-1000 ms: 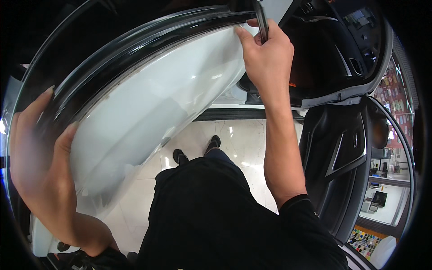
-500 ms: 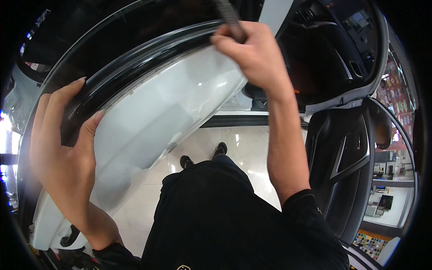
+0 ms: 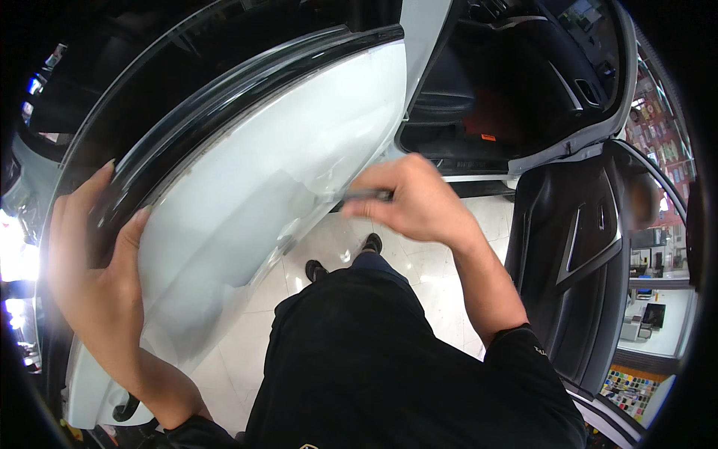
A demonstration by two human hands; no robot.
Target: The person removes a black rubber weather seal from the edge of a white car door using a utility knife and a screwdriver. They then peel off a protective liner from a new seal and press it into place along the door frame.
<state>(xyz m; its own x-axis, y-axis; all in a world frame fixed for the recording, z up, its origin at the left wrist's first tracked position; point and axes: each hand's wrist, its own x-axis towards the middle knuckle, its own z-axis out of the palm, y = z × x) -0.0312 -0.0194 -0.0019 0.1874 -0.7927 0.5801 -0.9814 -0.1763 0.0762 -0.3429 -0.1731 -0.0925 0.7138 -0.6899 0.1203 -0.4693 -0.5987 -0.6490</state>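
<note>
A white car door (image 3: 262,165) runs diagonally in front of me, with a shiny black trim strip (image 3: 247,97) along the base of its window. My left hand (image 3: 105,269) rests at the strip's left end. Its thumb and fingers are spread across the strip, the fingertips on the glass side. In front of the door panel, near its lower right edge, my right hand (image 3: 419,198) is closed. Between its thumb and fingers is a small dark tool (image 3: 368,196), blurred by motion, its exact kind unclear. The panel's lower part has a sheer, glossy look.
To the right stands an open car door with black inner trim (image 3: 561,284). Beyond the white door, the dark car interior (image 3: 516,82) shows. Pale floor tiles (image 3: 441,262) and my shoes (image 3: 315,269) lie below. Shelves with goods (image 3: 658,142) are visible at far right.
My right hand has moved down from the strip's far end to the front of the panel, carrying the dark tool. My left hand stays on the strip, shifted slightly.
</note>
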